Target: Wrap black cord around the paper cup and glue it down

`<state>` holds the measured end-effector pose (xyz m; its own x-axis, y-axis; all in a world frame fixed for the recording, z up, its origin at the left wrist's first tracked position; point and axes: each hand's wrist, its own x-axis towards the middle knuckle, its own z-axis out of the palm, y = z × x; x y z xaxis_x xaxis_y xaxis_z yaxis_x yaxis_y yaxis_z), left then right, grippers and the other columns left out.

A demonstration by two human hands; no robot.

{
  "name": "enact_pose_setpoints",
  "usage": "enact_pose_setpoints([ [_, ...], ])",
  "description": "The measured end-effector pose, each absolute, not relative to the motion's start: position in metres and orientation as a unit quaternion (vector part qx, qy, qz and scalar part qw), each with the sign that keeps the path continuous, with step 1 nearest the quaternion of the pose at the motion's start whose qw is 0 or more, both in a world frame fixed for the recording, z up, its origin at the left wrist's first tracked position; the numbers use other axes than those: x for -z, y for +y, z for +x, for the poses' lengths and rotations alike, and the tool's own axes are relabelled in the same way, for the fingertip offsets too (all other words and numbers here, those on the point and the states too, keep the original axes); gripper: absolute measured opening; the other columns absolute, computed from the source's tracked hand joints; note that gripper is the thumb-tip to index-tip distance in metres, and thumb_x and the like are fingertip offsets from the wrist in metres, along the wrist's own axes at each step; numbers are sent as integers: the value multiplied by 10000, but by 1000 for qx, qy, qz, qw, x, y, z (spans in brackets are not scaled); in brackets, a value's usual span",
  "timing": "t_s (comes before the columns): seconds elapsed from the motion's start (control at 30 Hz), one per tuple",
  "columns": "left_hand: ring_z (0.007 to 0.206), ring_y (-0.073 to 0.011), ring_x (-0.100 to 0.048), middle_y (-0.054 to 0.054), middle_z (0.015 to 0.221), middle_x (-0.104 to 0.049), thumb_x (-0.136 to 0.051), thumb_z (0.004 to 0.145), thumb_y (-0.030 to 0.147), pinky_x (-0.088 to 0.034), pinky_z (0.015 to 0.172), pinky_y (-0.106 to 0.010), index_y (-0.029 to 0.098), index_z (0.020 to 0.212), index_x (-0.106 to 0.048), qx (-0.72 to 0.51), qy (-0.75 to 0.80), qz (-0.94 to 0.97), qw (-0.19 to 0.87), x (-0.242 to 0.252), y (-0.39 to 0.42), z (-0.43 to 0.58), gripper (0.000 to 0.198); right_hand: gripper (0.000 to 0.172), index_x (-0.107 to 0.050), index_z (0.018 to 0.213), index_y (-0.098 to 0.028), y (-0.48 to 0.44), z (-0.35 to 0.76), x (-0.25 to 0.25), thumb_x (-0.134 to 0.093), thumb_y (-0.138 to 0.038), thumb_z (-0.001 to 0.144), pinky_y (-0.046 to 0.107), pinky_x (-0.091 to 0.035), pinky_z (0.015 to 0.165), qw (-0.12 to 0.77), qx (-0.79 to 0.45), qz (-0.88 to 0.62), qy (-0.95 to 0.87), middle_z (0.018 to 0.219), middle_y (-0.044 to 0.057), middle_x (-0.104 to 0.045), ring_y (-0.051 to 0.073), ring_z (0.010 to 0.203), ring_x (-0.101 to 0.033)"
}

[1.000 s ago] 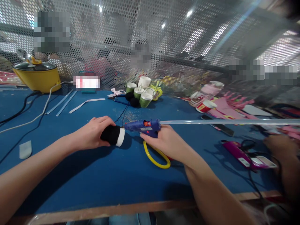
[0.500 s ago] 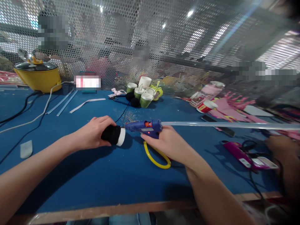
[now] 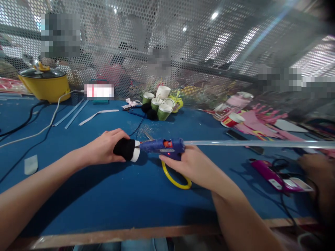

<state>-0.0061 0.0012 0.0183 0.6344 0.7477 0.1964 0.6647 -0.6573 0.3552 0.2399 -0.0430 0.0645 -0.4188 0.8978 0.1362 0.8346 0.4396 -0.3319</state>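
Observation:
My left hand point(image 3: 111, 146) is wrapped round a small black-covered cup point(image 3: 124, 149), held on its side above the table. Its white rim point(image 3: 135, 155) faces right. My right hand point(image 3: 190, 162) grips a blue hot glue gun point(image 3: 163, 145) with a small red light lit. The gun's nozzle points left and meets the cup at the white rim; whether it is inside the edge I cannot tell. A long clear glue stick point(image 3: 235, 143) sticks out of the gun's back to the right. Below the gun lie scissors with a yellow handle point(image 3: 178, 183), partly hidden by my right hand.
Several green-wrapped white cups point(image 3: 164, 111) and two black pompoms point(image 3: 151, 114) stand at the back. A yellow electric pot point(image 3: 47, 85) is at far left, white strips point(image 3: 98, 114) nearby. On the right are a purple pouch point(image 3: 269, 174), pink sheets point(image 3: 253, 122) and another person's hand point(image 3: 314, 162).
The glue gun has tilted and its back end has dropped slightly, with its nozzle still at the cup's rim. A scissor blade now shows above the gun. My left hand has barely moved.

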Motion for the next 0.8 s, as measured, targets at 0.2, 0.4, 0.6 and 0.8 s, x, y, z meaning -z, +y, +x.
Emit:
enact_pose_setpoints([
  [0.2, 956, -234, -543, -66, 1060, -544, -689, 682, 292, -413, 755, -338, 191, 1054, -456, -161, 394, 896, 130, -19, 1, -6, 450, 327, -502, 471, -191, -46, 237, -70, -499, -254, 793, 257, -284, 434, 110, -91, -496, -856, 392, -37, -361, 108, 401, -379],
  [0.4, 940, -235, -547, -70, 1052, -544, -685, 681, 314, -413, 749, -334, 191, 1055, -461, -169, 393, 894, 128, -17, 1, -7, 453, 404, -420, 407, -198, -49, 238, -67, -489, -268, 799, 271, -269, 426, 106, -78, -491, -861, 367, -31, -345, 110, 385, -357],
  [0.6, 945, -231, -547, -59, 1052, -546, -704, 669, 283, -409, 745, -326, 201, 1041, -458, -162, 397, 894, 130, -20, 0, -6, 454, 398, -317, 441, -205, -47, 239, -65, -499, -279, 787, 260, -300, 436, 133, -89, -506, -848, 382, -40, -366, 107, 396, -390],
  [0.8, 954, -230, -539, -54, 1050, -542, -712, 638, 234, -400, 753, -321, 204, 1036, -453, -161, 391, 898, 120, -18, 1, -6, 475, 357, -359, 466, -204, -40, 239, -64, -496, -282, 786, 246, -312, 400, 171, -104, -515, -833, 420, -35, -442, 97, 381, -391],
])
